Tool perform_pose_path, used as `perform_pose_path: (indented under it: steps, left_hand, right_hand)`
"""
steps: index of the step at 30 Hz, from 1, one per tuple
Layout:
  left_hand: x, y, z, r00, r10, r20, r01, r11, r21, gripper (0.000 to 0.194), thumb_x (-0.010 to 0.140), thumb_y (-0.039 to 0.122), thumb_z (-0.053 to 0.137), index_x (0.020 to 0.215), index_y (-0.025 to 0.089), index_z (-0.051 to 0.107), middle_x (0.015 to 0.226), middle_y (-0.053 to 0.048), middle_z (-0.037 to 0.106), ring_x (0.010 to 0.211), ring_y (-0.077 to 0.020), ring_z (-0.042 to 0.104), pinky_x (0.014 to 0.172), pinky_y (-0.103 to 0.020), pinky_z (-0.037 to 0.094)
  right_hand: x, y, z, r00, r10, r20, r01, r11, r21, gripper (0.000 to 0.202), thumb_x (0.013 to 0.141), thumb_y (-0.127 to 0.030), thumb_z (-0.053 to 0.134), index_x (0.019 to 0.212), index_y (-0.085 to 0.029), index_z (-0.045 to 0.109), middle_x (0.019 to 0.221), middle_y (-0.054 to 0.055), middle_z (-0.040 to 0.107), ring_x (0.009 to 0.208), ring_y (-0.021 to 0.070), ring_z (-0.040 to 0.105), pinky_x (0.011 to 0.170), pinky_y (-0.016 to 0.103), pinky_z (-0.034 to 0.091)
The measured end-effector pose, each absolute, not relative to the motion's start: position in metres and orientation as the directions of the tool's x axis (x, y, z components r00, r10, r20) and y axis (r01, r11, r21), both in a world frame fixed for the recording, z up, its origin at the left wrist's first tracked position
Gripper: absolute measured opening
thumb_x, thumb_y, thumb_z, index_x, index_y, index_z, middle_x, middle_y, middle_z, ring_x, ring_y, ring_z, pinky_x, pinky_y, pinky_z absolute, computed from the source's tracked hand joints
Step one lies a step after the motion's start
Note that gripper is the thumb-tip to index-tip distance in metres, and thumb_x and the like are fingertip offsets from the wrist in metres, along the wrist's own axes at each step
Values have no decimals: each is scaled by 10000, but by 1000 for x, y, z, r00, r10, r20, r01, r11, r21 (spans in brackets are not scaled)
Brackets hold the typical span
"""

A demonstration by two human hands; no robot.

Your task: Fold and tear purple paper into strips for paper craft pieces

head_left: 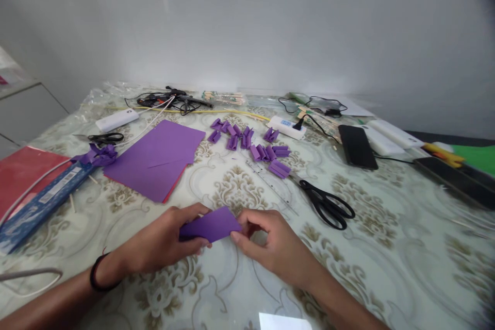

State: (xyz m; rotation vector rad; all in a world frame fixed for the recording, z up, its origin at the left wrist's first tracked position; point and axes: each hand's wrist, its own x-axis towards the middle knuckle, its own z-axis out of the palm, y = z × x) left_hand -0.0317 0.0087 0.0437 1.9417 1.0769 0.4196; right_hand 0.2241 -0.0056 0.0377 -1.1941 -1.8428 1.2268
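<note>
A small rectangular piece of purple paper (213, 224) is held between both hands above the patterned tabletop. My left hand (170, 237) grips its left end, thumb below and fingers behind. At its right edge, my right hand (266, 242) pinches the corner between thumb and fingers. Beyond the hands lie several folded purple paper pieces (245, 138) in a loose cluster. Larger purple sheets (154, 157) are stacked to the left, with a red edge showing underneath. Black-handled scissors (327, 203) rest to the right, and a clear ruler (273, 185) lies near them.
A white power strip (286, 127) and a black phone (358, 147) are at the back right. At left are a blue box (46, 203), red sheets (27, 167), a second pair of scissors (106, 138) and a white power bank (117, 120). Tangled black cables (174, 99) lie near the wall.
</note>
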Motion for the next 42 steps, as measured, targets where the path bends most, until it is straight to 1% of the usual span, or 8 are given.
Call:
perform_pose_path:
  steps: [5,11,18,22,26,33,37,42]
  left_hand:
    - [-42,21,51,428,904,7,502,-244,830,332,877,330,794,1187,243,713,1165,-53,785,958,-245,734,843,-326,546]
    - [-44,21,57,354,935,-36,179,-30,983,399,917,325,788,1251,210,604,703,26,736,683,-182,731,653,-261,512]
    - [-28,13,47,326,944,-45,-261,135,956,550,760,288,913,1239,251,645,862,16,770,726,-154,707,696,-250,547]
    - [-22,7,40,525,835,-165,-117,263,958,237,802,333,882,907,180,735,833,-23,751,705,-142,640,657,-243,499]
    - [-19,0,39,485,833,-266,65,269,961,251,850,382,824,791,156,732,771,-33,706,732,-162,615,709,-282,496]
    - [-17,-4,44,522,827,-211,57,212,976,232,897,383,775,890,156,729,792,-33,722,765,-186,637,781,-321,529]
    - [-16,-6,42,551,813,-187,73,176,982,216,927,347,739,1004,145,750,953,-73,786,955,-255,697,949,-388,540]
    - [-17,-6,34,569,803,-177,89,154,984,241,940,331,728,1096,151,763,1074,-89,809,1034,-270,714,987,-385,548]
  right_hand:
    - [232,-2,38,-258,964,58,325,143,-935,269,937,-333,622,711,-225,523,652,-32,514,634,153,506,593,274,391]
    - [239,-5,35,-272,961,52,264,126,-956,193,940,-366,643,845,-201,674,721,9,594,677,185,546,628,297,463]
    - [226,-14,29,-235,972,7,164,46,-985,237,914,-415,679,822,-197,671,687,-6,545,646,173,530,585,281,443]
    - [219,-19,30,-237,972,-4,126,26,-992,235,924,-406,677,823,-195,665,696,-5,539,649,172,526,595,285,461]
    - [214,-23,31,-282,959,30,156,76,-985,182,933,-344,654,839,-194,692,725,2,575,683,175,540,648,292,476]
    - [207,-24,38,-329,943,45,228,126,-966,146,898,-277,665,769,-208,675,752,8,656,722,193,614,697,299,520]
    - [204,-26,40,-336,941,48,227,130,-965,129,887,-241,674,763,-208,681,744,4,673,734,198,638,704,295,529]
    - [200,-28,41,-324,944,62,200,133,-971,93,884,-217,672,797,-206,702,760,1,688,730,192,645,702,289,522]
